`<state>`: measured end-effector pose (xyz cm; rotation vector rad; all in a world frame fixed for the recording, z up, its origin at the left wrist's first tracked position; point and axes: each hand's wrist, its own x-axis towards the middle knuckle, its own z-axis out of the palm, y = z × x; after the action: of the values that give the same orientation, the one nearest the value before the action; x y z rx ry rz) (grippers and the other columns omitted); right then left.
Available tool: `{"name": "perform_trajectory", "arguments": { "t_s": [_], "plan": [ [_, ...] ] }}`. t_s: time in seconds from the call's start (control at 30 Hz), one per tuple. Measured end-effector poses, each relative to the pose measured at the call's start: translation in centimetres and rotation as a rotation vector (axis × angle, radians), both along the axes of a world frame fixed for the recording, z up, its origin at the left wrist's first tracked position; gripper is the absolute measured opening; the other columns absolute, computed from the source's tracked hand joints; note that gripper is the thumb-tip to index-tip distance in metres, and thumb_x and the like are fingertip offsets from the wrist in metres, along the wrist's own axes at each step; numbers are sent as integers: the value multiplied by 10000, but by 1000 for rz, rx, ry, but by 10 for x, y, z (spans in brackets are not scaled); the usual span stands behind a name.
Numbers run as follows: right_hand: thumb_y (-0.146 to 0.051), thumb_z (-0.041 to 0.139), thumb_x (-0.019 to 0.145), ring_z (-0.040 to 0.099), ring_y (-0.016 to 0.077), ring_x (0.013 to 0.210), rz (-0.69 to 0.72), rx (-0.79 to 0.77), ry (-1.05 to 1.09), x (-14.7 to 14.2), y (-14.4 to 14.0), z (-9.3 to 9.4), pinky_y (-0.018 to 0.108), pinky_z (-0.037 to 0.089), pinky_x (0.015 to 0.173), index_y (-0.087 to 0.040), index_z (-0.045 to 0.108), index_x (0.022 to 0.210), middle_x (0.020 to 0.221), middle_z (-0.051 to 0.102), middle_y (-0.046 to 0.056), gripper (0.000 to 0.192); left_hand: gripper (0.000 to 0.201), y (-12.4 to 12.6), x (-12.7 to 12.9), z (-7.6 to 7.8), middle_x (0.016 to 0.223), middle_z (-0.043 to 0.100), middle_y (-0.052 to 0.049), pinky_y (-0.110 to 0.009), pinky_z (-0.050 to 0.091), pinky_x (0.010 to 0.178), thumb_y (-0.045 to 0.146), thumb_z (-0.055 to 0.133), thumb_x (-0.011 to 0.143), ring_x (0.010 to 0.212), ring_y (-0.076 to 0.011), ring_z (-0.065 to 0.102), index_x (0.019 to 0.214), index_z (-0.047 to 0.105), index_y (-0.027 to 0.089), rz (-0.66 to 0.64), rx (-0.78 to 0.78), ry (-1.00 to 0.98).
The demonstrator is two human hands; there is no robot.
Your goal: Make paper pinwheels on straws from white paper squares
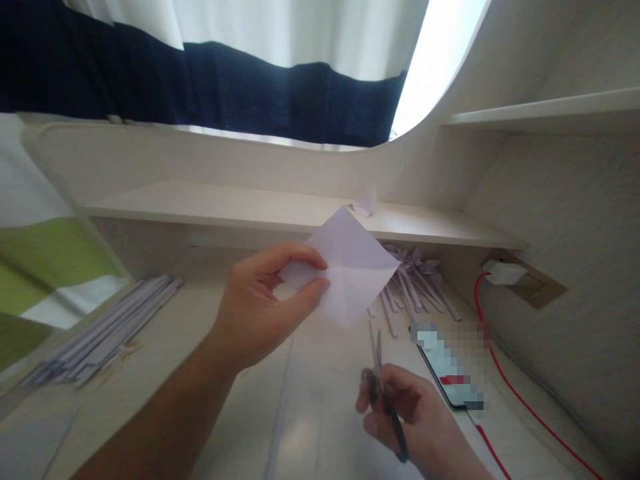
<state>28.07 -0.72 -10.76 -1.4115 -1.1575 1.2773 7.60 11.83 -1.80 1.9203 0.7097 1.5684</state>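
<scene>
Pinched between the thumb and fingers of my left hand [270, 300] is a square of white paper [353, 267], held up with one corner pointing upward. Faint crease lines cross at its middle. My right hand [415, 413] is closed round a pair of scissors [380, 380] with dark handles. Their blades point up and stand slightly apart, below the paper and not touching it. Behind the paper's right corner lie several folded paper pieces with long thin stems [413, 283], partly hidden by it.
Rolled or folded paper strips [110, 327] lie in a pile at the left. A phone [445, 367] with a red cable [520, 400] rests at the right, near a white charger [505, 272]. A small folded paper [366, 203] sits on the shelf [240, 207]. A curtain [250, 87] hangs behind.
</scene>
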Motion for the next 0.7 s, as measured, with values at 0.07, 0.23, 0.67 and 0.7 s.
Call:
{"name": "perform_trajectory", "arguments": {
  "t_s": [0.07,0.23,0.67,0.7],
  "plan": [
    [-349,838,644,548,166,662,-56,-2,-70,-5,-6,-5,301,432,637,-177,663,769,717,652,34,276,150,-3,0,-2,798,742,38,-188,530,607,115,788,780,672,-111,672,868,759,233,-23,-16,-7],
    [-322,793,643,524,160,631,-81,32,-93,-11,-16,-5,300,431,619,-188,617,688,663,611,13,226,154,-6,16,-17,785,712,43,-192,494,575,113,793,774,655,-104,635,858,739,230,-37,-71,10],
    [-381,817,662,517,162,629,-74,-28,-18,-4,-18,-12,295,422,587,-152,699,755,692,630,36,274,131,-12,49,-44,799,710,31,-229,479,621,116,772,780,698,-121,632,844,701,206,147,72,5],
    [-380,827,659,509,160,625,-70,-37,-17,-3,-18,-13,293,413,582,-153,695,748,681,621,30,277,128,-12,49,-45,796,711,29,-232,486,622,119,769,782,692,-121,632,845,700,206,145,79,9]
  ]
}}
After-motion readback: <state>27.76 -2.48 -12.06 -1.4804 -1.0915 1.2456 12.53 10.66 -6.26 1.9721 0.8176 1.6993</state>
